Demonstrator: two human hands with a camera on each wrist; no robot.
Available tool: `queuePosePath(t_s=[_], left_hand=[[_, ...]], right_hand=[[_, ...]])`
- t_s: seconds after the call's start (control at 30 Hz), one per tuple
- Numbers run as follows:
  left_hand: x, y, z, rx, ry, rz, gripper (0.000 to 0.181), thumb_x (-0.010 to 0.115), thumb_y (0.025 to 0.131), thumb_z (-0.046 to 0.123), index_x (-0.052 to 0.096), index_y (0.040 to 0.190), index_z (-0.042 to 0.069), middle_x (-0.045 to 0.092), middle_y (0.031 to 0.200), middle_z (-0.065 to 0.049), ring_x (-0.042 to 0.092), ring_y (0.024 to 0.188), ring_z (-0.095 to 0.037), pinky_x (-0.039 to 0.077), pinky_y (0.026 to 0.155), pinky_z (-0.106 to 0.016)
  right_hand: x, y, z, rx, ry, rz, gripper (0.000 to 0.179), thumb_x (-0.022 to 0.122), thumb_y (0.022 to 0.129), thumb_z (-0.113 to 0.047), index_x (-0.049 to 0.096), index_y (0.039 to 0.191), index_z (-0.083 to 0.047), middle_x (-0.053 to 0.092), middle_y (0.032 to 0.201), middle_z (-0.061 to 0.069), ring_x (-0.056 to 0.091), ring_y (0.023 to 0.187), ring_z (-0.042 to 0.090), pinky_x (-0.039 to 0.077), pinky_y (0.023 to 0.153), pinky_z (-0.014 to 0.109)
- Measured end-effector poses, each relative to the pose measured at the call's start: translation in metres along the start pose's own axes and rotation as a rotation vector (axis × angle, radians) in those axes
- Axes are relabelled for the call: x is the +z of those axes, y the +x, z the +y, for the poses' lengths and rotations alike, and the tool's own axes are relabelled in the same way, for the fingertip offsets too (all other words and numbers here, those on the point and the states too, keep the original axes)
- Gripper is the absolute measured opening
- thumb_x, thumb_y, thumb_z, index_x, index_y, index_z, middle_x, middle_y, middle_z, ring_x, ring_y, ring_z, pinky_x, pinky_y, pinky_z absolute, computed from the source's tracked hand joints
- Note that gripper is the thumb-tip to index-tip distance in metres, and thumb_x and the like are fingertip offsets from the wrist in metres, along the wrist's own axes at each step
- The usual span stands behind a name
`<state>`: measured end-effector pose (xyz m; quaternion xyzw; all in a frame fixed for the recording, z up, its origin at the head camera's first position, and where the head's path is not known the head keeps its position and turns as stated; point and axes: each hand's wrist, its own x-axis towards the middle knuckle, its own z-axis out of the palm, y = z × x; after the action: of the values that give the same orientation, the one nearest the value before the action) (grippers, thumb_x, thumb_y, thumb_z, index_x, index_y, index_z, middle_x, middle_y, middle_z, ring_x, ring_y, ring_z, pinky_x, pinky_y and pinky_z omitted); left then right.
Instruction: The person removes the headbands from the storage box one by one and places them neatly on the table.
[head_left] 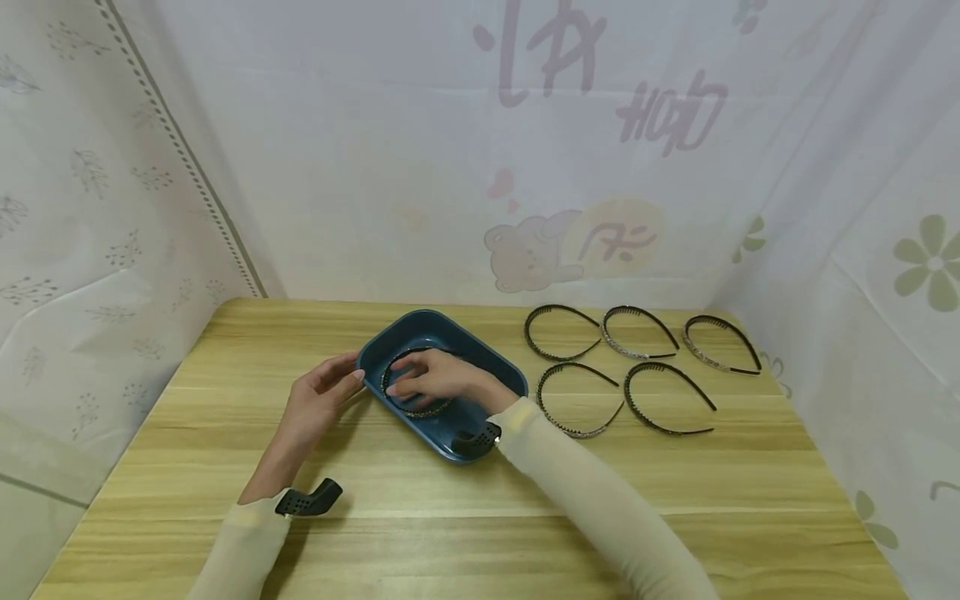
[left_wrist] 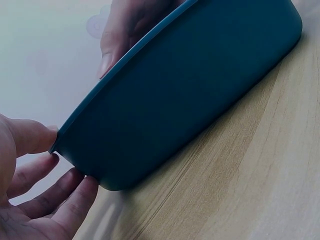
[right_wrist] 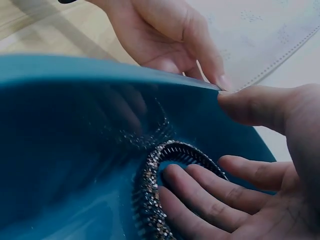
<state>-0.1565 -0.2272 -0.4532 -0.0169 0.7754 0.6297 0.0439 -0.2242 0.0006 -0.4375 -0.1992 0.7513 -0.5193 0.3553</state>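
Note:
A deep blue plastic tray stands on the wooden table. At its left corner my left hand holds it, thumb on the rim and fingertips against the outer wall; the left wrist view shows this grip on the tray. Inside the tray lies a black toothed headband with a glittery band. Over it reaches my right hand. In the right wrist view, the thumb is spread from the fingers, which extend across the loop of the headband without curling round it.
Right of the tray, several more headbands lie in two rows on the table, the nearest one close by the tray's right corner. A printed cloth hangs behind the table and along both sides.

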Motion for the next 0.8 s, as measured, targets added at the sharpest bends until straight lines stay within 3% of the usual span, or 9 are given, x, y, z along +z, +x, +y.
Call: queuePosePath(t_s=[0.27, 0.5, 0.8], left_hand=[[-0.0003, -0.001, -0.0016, 0.0, -0.012, -0.001, 0.054, 0.061, 0.104, 0.031, 0.049, 0.15, 0.006, 0.053, 0.147, -0.02, 0.06, 0.115, 0.001, 0.053, 0.096, -0.01], [-0.0004, -0.0009, -0.0024, 0.002, -0.017, 0.003, 0.054, 0.062, 0.104, 0.031, 0.05, 0.15, 0.006, 0.053, 0.147, -0.02, 0.06, 0.115, 0.002, 0.053, 0.095, -0.01], [-0.0008, -0.0008, -0.0008, 0.0, -0.003, -0.001, 0.055, 0.061, 0.104, 0.034, 0.049, 0.151, 0.007, 0.052, 0.149, -0.02, 0.059, 0.114, 0.006, 0.052, 0.095, -0.009]], right_hand=[[0.0053, 0.0039, 0.0034, 0.019, 0.112, 0.014, 0.056, 0.072, 0.097, -0.023, 0.052, 0.147, -0.005, 0.074, 0.117, 0.006, 0.075, 0.104, 0.022, 0.064, 0.084, 0.036], [0.0056, 0.0036, 0.0034, 0.031, 0.181, 0.023, 0.052, 0.073, 0.096, -0.012, 0.055, 0.144, -0.002, 0.077, 0.11, 0.011, 0.076, 0.099, 0.023, 0.064, 0.086, 0.034], [0.0041, 0.0039, 0.0067, 0.028, 0.114, 0.014, 0.041, 0.075, 0.094, -0.012, 0.067, 0.133, -0.002, 0.078, 0.111, 0.006, 0.075, 0.096, 0.014, 0.062, 0.086, 0.028]])
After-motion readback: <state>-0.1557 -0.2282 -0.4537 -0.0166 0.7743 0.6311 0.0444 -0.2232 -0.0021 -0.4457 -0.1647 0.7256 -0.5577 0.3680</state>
